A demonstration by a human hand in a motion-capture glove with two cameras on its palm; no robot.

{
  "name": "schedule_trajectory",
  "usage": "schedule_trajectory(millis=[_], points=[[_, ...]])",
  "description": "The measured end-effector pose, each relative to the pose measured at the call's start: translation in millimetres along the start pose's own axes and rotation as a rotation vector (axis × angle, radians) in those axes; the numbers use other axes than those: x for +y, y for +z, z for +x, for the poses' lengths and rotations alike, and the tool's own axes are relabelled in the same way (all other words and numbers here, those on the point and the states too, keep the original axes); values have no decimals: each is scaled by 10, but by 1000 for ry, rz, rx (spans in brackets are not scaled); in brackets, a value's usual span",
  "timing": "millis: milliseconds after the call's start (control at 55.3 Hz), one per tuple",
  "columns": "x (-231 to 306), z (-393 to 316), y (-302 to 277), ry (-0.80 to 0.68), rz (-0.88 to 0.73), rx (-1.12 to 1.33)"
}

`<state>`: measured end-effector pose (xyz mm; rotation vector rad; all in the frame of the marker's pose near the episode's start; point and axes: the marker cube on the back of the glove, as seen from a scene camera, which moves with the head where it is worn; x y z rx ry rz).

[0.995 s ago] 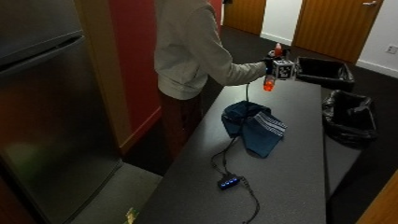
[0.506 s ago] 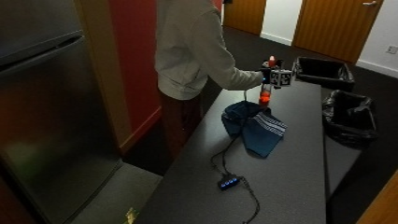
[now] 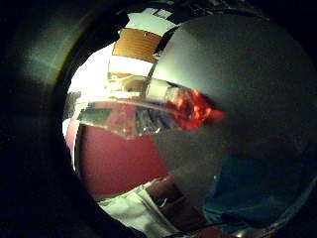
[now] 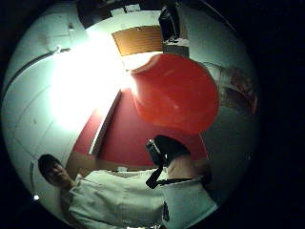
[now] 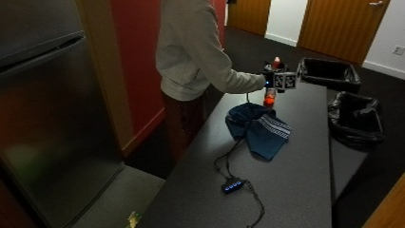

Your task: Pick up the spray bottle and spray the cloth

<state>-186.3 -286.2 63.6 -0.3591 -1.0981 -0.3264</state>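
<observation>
a: where's the spray bottle [image 5: 271,93]?

b: i see it upright in the grip [image 5: 274,80], held above the dark surface [image 5: 297,156], orange cap on top, orange base below.

a: grip state?

b: fingers clamped round the bottle.

a: cloth?

b: blue cloth [image 5: 258,127] lies on the surface, about 6 o'clock from the bottle, near, not touching.

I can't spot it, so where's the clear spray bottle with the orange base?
In the outside view, the clear spray bottle is held by the gloved right hand above the grey table, just beyond the blue cloth.
</observation>
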Motion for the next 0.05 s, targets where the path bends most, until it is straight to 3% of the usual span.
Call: schedule_trajectory(millis=[54], points=[[-62, 2, 95, -11, 7, 21]])
